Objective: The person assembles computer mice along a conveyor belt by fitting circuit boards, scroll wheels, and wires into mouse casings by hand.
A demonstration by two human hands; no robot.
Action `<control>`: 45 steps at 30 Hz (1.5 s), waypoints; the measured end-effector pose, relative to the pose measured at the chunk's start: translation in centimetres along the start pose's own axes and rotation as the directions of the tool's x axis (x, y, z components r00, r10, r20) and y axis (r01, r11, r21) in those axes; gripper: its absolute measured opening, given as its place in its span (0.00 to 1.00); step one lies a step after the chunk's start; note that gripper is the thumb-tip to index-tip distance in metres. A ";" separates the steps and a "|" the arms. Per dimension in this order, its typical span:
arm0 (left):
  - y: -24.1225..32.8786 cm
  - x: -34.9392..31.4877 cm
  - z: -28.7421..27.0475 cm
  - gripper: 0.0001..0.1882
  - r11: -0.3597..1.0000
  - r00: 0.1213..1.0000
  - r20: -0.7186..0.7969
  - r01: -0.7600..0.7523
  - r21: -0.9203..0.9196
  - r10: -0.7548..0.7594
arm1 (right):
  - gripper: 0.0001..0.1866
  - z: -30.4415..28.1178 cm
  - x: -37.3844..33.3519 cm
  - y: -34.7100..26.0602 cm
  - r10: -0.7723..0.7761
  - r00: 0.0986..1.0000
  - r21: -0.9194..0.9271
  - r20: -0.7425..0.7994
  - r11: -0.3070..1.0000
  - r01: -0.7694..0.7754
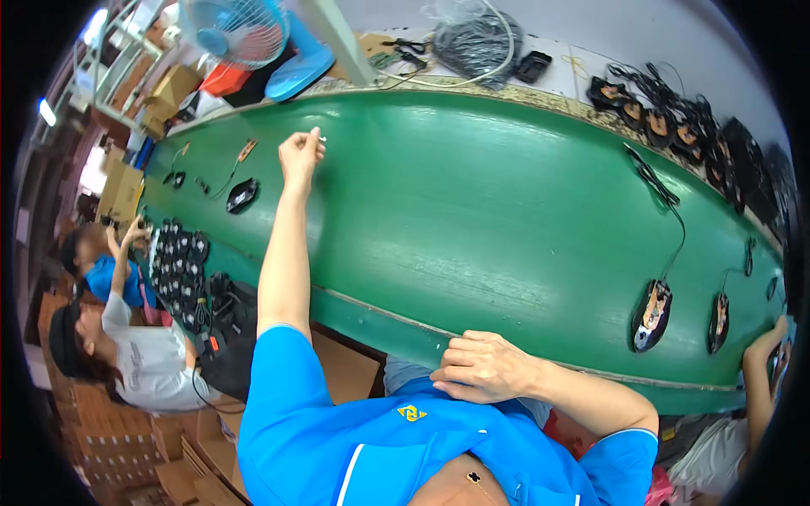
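Observation:
My left hand is stretched out over the far left of the green belt. Its fingers are pinched together, and a tiny pale bit shows at the fingertips, too small to name. Close to my body, at the belt's near edge, my right hand has its fingers curled; whatever may be inside is hidden. Left of my left arm lies a black computer mouse part with a thin cable. On the right side of the belt lies an opened computer mouse, its inner parts exposed and its bundled cable stretching away from me.
Another opened mouse lies farther right, near a person's arm. Several mouse parts with cables line the back right ledge. A blue fan stands at the back left. Two people sit on the left beside rows of black parts.

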State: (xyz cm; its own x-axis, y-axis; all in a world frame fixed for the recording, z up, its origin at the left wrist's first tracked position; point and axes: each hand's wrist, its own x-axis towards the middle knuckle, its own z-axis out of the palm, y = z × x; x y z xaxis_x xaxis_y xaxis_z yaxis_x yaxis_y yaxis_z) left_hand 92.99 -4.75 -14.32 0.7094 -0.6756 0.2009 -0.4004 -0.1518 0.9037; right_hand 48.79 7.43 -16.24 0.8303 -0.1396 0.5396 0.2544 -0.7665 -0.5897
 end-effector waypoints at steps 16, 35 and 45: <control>-6.5 22.2 9.0 0.17 0.899 0.972 -0.229 0.059 0.434 0.046 | 0.06 1.2 1.1 2.4 0.248 0.964 0.161 -0.093 0.959 -0.232; 6.9 -10.1 11.4 0.12 0.942 0.729 0.614 -0.327 -0.076 0.302 | 0.06 1.1 1.1 1.5 -0.048 0.998 -0.220 -0.036 0.975 0.038; 10.2 -28.5 12.2 0.08 0.531 0.137 0.593 -0.632 -0.565 0.794 | 0.05 1.6 0.0 0.2 -0.120 0.993 -0.160 0.011 0.980 0.121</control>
State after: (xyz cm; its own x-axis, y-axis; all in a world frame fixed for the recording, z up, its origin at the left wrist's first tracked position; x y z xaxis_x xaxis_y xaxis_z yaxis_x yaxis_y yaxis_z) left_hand 61.60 4.16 -15.41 -0.5647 -0.6403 0.5207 -0.3328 0.7540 0.5663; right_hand 49.60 8.31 -17.33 0.7993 -0.0391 0.5997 0.2698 -0.8683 -0.4163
